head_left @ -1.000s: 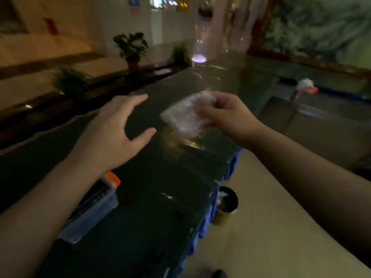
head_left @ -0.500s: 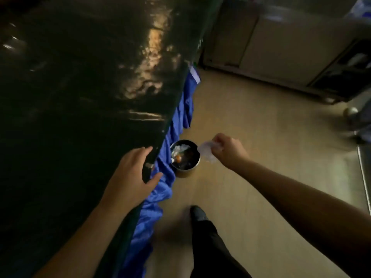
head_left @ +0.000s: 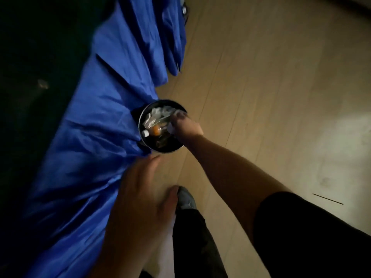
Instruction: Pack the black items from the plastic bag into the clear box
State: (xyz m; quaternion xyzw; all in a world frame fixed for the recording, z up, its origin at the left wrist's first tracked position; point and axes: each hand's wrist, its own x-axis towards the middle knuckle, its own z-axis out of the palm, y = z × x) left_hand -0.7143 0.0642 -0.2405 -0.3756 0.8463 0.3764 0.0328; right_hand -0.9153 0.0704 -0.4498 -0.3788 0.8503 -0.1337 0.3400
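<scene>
The pale wooden floor [head_left: 271, 81] fills most of what I see, with the dark table [head_left: 36, 63] along my left and its blue cloth skirt [head_left: 96, 137] hanging in folds down to the floor. My right arm, in a black sleeve [head_left: 311, 233], stretches down toward a small round bin [head_left: 166, 151] that stands on the floor against the blue cloth. My left hand [head_left: 140, 199] hangs close to the camera, blurred, fingers spread and holding nothing. Below it my dark trouser leg [head_left: 192, 243] and grey shoe [head_left: 185, 198] show. My right hand [head_left: 185, 127] sits at the bin's rim with fingers curled around the crumpled clear plastic bag [head_left: 172, 128], which is over the bin's mouth. Inside lie more crumpled wrappers [head_left: 158, 115], something orange [head_left: 155, 130] and a small white cap [head_left: 145, 133].
</scene>
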